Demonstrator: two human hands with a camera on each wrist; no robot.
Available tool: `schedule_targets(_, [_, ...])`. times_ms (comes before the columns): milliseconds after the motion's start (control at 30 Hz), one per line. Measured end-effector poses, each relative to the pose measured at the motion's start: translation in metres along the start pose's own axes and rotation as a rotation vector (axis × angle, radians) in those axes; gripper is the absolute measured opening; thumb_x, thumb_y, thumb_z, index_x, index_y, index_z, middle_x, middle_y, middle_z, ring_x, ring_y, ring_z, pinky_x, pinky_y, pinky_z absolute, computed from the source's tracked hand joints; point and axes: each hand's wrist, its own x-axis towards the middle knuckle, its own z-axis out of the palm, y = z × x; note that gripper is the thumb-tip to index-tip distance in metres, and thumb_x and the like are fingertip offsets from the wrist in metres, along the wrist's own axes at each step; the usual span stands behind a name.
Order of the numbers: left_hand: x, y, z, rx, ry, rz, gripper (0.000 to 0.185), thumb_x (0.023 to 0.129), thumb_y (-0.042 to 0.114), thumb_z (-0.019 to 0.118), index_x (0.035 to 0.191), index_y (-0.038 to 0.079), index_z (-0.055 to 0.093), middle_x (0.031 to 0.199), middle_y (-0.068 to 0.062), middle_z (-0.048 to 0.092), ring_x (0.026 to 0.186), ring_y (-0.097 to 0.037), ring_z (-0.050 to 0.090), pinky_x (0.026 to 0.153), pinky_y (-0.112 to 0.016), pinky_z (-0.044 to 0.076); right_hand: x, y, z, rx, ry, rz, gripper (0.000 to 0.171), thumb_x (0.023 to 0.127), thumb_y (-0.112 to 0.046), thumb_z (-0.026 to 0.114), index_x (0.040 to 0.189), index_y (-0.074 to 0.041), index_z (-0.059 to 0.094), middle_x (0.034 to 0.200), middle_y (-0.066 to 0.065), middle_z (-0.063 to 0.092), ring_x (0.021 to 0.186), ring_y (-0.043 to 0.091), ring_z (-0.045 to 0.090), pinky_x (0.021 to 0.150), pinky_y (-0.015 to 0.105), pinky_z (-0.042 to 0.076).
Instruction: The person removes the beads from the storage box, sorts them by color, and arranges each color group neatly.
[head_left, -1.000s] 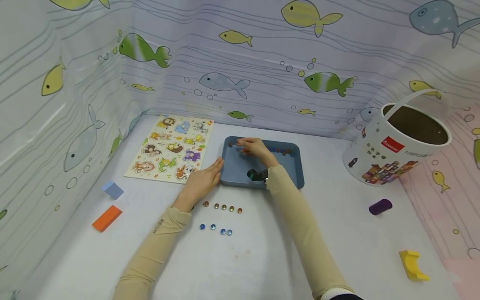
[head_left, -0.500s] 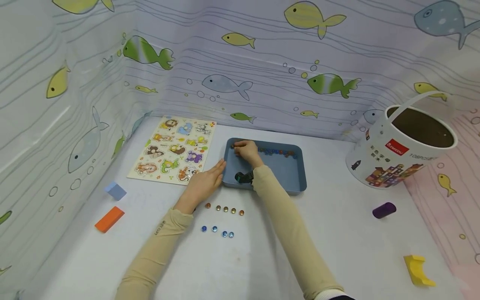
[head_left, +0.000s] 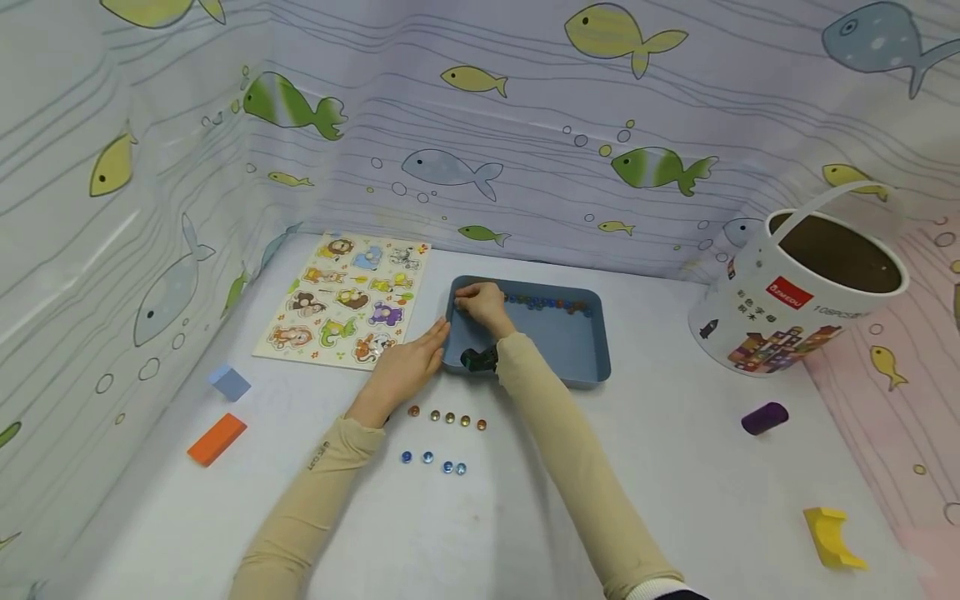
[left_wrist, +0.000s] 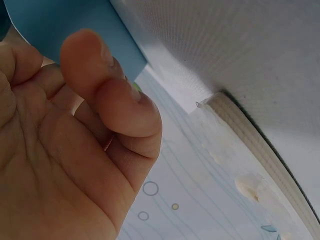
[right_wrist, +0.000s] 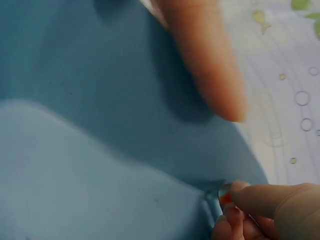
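Observation:
In the head view my right hand (head_left: 483,307) is at the far left corner of a shallow blue-grey tray (head_left: 566,354). Its thumb and fingertip pinch a clear glass marble (right_wrist: 224,197) with orange inside, close to the tray wall in the right wrist view. My left hand (head_left: 405,371) lies with extended fingers along the tray's left side, fingertips at the rim. Along the tray's far wall runs a row of coloured marbles (head_left: 551,302). Nearer me on the table are a row of amber marbles (head_left: 450,417) and a row of blue marbles (head_left: 428,457).
An animal puzzle board (head_left: 341,300) lies left of the tray. Further left are a light blue block (head_left: 229,382) and an orange block (head_left: 217,440). To the right stand a white bucket (head_left: 795,300), a purple cylinder (head_left: 765,418) and a yellow arched block (head_left: 832,537).
My right hand has moved left and down to the tray's far left corner, and its fingers have closed on the marble there. My left hand has stayed at the tray's side.

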Motion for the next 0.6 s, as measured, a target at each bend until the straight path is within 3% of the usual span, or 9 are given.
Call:
schedule_targets(233, [0.002,0.0,0.0,-0.007,-0.024,-0.008,0.049,0.102,0.023,0.047,0.147,0.008,0.04,0.154,-0.006,0.038,0.046,-0.013,0.046,0.044,-0.027,0.039,-0.009,0.001,-0.027,0.101,-0.046,-0.024,0.023,0.093,-0.024,0.065,0.113,-0.014,0.072,0.114,0.006,0.07,0.095,0.016,0.062,0.077,0.027,0.05])
schedule_targets(433, [0.003,0.0,0.001,0.009,-0.041,-0.019,0.049,0.103,0.025,0.045,0.149,0.01,0.038,0.155,-0.003,0.036,0.05,-0.014,0.051,0.047,-0.028,0.043,-0.028,0.005,-0.055,0.201,-0.102,-0.075,0.031,0.096,-0.025,0.062,0.121,-0.009,0.067,0.12,0.009,0.068,0.112,0.029,0.058,0.095,0.042,0.05])
schedule_targets(600, [0.003,0.0,0.002,0.008,-0.037,-0.02,0.048,0.103,0.025,0.044,0.148,0.01,0.039,0.155,-0.003,0.036,0.05,-0.015,0.05,0.046,-0.027,0.042,-0.048,0.01,-0.072,0.258,-0.132,-0.112,0.033,0.097,-0.021,0.06,0.124,-0.002,0.064,0.122,0.015,0.066,0.118,0.038,0.053,0.101,0.051,0.045])
